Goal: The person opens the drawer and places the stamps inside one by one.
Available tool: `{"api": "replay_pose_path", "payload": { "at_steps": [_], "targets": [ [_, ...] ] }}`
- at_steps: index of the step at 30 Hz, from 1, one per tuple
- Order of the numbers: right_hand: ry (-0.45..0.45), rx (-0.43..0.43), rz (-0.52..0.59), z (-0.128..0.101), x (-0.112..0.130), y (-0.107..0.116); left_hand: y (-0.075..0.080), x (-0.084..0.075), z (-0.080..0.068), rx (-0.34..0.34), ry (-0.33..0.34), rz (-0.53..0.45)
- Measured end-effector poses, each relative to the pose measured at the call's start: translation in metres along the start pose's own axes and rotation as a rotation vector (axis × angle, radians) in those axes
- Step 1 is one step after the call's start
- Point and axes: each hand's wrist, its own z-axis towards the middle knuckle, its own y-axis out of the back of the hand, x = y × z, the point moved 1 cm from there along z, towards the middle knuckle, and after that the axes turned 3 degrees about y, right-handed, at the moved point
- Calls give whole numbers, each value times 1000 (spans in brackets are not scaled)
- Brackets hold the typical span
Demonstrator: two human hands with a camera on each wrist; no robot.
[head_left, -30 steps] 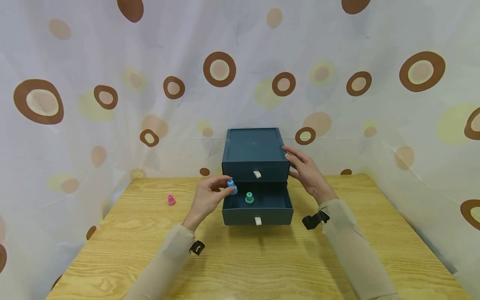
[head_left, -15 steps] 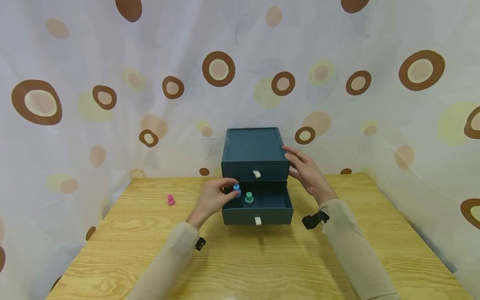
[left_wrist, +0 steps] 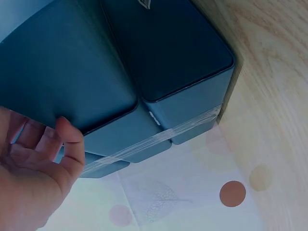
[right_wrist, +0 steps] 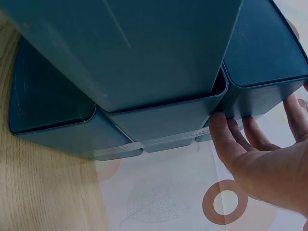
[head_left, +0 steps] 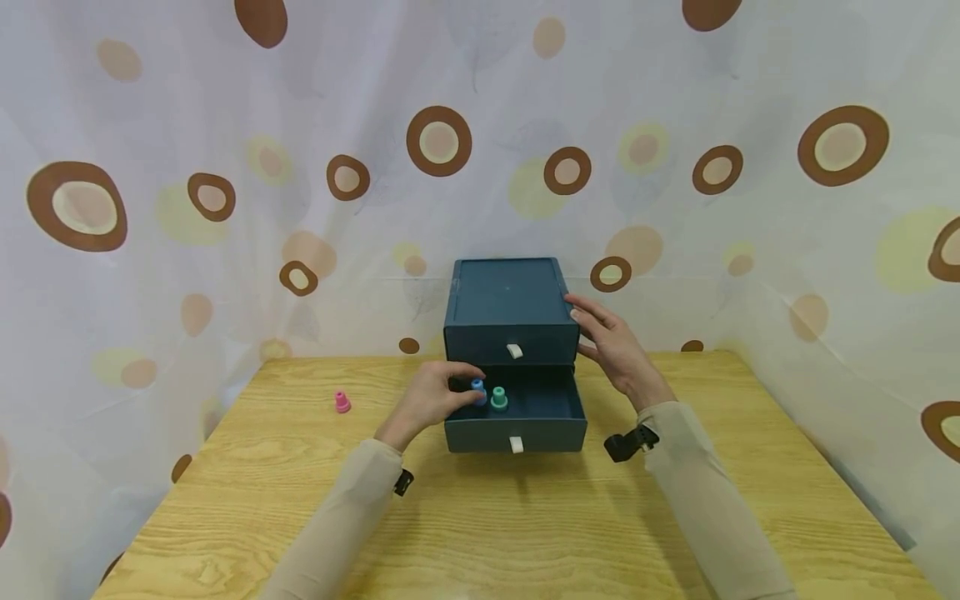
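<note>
Holding the blue piece (head_left: 478, 388), the left hand (head_left: 431, 398) pinches it between thumb and fingers within the pulled-out lower drawer (head_left: 516, 435). Whether its base touches the drawer floor cannot be told; the hand covers part of it. The right hand (head_left: 618, 354) grasps nothing; its extended fingers rest against the right side of the cabinet (head_left: 506, 292).

Handling: the blue piece is probably light and fairly stiff, possibly plastic or rubber. Breakage appears unlikely; a smooth finish could let it slip. Recommended hold: thumb and fingers on opposite sides of the narrow upper part, above the wider base, with light pressure. The cabinet is presumably rigid and light enough to shift under a push; steady it at the side wall.

Count, head view:
- Stepped pieces: three. One blue, in the left hand; one green piece (head_left: 498, 400), upright in the lower drawer, just beside the blue; one pink piece (head_left: 342, 403), upright on the surface (head_left: 480, 533), left of the cabinet and well apart from it.
- Cabinet: one.
- Drawers: two, the upper drawer (head_left: 480, 343) pushed in.
- White pull tabs (head_left: 516, 445): two, one per drawer.
</note>
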Motion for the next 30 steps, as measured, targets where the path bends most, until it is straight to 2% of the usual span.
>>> {"api": "replay_pose_path", "payload": {
  "at_steps": [9, 13, 19, 25, 30],
  "targets": [
    [-5, 8, 0, 0, -1, -1, 0, -3, 1, 35, 36, 64],
    [-2, 11, -2, -1, 0, -1, 0, -2, 2, 43, 44, 60],
    [1, 2, -5, 1, 1, 1, 1, -2, 3, 41, 13, 40],
    [-8, 10, -6, 3, 1, 1, 1, 1, 2, 13, 15, -14],
    [-15, 8, -3, 1, 1, 0, 1, 8, -4, -64, -2, -103]
  ]
}}
